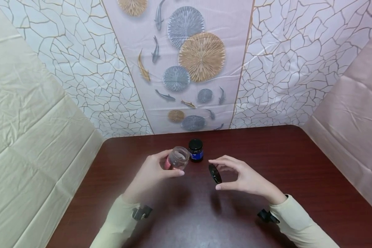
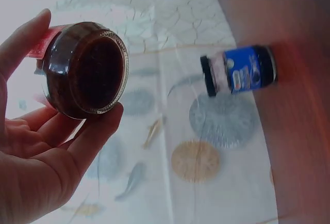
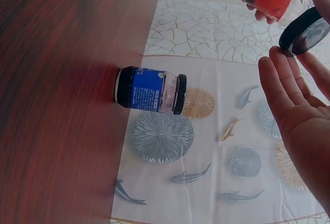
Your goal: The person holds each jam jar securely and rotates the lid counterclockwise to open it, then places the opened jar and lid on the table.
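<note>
My left hand grips a glass jar with a red label, held above the table and tilted to the right with its mouth uncovered. Dark contents show through the jar's base in the left wrist view. To the right, my right hand pinches a black lid by its edge between thumb and fingers, the lid standing nearly on edge, apart from the jar. Just behind the held jar, a second jar with a blue label stands upright on the table, its black lid on.
The dark red wooden table has rounded far corners. Behind it hangs a patterned cloth with fish and round motifs. Pale creased cloth lines the left side, and another such cloth the right.
</note>
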`<state>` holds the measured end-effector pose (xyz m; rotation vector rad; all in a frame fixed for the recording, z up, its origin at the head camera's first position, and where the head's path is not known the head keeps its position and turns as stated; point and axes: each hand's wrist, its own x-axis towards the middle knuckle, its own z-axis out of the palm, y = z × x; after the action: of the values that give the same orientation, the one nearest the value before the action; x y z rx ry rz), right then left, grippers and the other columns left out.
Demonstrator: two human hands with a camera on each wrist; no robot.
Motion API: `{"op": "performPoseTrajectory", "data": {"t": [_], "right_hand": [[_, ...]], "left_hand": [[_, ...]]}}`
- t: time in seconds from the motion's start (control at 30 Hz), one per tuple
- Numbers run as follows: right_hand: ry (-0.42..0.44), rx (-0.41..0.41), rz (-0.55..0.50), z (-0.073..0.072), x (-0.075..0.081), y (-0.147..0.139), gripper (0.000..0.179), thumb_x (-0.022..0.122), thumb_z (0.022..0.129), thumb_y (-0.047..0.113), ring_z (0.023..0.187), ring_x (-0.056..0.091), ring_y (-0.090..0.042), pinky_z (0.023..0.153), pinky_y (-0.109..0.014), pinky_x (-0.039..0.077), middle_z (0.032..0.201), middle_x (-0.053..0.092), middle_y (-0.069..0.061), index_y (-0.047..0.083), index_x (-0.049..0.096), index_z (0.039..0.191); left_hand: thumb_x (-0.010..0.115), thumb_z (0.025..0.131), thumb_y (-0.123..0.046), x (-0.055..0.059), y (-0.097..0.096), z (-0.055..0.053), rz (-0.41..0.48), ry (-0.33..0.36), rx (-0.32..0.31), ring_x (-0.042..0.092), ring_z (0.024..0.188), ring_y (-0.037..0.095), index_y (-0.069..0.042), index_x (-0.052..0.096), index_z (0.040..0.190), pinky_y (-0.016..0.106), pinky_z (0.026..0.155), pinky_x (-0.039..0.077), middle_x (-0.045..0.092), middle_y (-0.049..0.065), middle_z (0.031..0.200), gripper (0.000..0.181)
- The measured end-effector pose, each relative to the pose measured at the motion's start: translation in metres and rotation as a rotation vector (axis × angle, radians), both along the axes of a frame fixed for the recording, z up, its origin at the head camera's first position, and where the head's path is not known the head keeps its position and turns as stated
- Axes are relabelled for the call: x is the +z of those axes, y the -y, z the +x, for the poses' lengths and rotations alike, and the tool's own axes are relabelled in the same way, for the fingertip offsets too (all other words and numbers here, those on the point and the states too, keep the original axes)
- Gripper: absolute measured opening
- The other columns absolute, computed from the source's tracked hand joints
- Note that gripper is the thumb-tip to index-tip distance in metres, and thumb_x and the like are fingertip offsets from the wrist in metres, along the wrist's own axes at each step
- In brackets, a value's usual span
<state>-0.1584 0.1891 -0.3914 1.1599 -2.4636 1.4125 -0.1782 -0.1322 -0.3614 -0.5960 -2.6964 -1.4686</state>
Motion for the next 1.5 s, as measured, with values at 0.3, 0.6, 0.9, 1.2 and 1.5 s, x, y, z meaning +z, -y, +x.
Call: {"op": "performPoseTrajectory", "data": {"t": [0.3,0.6,0.9,1.2,1.5], "right_hand": [[-0.014,-0.003,-0.009,0.001,0.002,-0.001,0.066,0.086,0.082,0.023,0.111,0.063,-0.017,0.096,-0.033,0.05,0.131,0.059,0.002,0.017,0.058,0.141],[-0.022,-0.011,-0.01,0.002,0.005,0.0,0.066,0.087,0.081,0.023,0.111,0.063,-0.017,0.096,-0.035,0.051,0.131,0.059,0.001,0.017,0.058,0.141],[0.001,-0.05,-0.01,0.004,0.006,-0.003,0.066,0.086,0.082,0.026,0.114,0.062,-0.016,0.096,-0.037,0.05,0.133,0.058,0.005,0.022,0.058,0.141],[0.028,-0.105,-0.04,0.006,0.008,-0.012,0.067,0.086,0.082,0.02,0.114,0.062,-0.015,0.094,-0.029,0.049,0.133,0.058,0.005,0.023,0.057,0.141],[0.001,-0.127,-0.073,0.004,0.012,-0.019,0.069,0.087,0.08,0.014,0.111,0.062,-0.015,0.092,-0.025,0.049,0.132,0.059,0.002,0.016,0.057,0.141]], "left_hand": [[0.091,0.069,-0.049,0.007,0.023,0.0,0.146,0.053,0.172,0.061,0.071,0.021,-0.035,0.07,0.109,0.034,0.063,0.05,0.065,0.006,0.075,0.048],[0.09,0.073,-0.043,0.016,0.039,0.001,0.169,-0.064,0.239,0.052,0.069,0.02,-0.03,0.069,0.105,0.031,0.058,0.044,0.052,0.006,0.075,0.04],[0.088,0.078,-0.033,0.021,0.054,0.003,0.145,-0.078,0.297,0.053,0.07,0.021,-0.027,0.068,0.103,0.03,0.061,0.045,0.052,0.008,0.077,0.032],[0.089,0.079,-0.03,0.026,0.071,0.001,0.245,-0.073,0.311,0.064,0.083,0.018,-0.022,0.069,0.115,0.027,0.072,0.051,0.067,0.005,0.091,0.042],[0.088,0.079,-0.031,0.024,0.085,-0.01,0.194,-0.09,0.42,0.063,0.096,0.012,-0.015,0.062,0.128,0.023,0.083,0.048,0.068,0.002,0.11,0.057]]}}
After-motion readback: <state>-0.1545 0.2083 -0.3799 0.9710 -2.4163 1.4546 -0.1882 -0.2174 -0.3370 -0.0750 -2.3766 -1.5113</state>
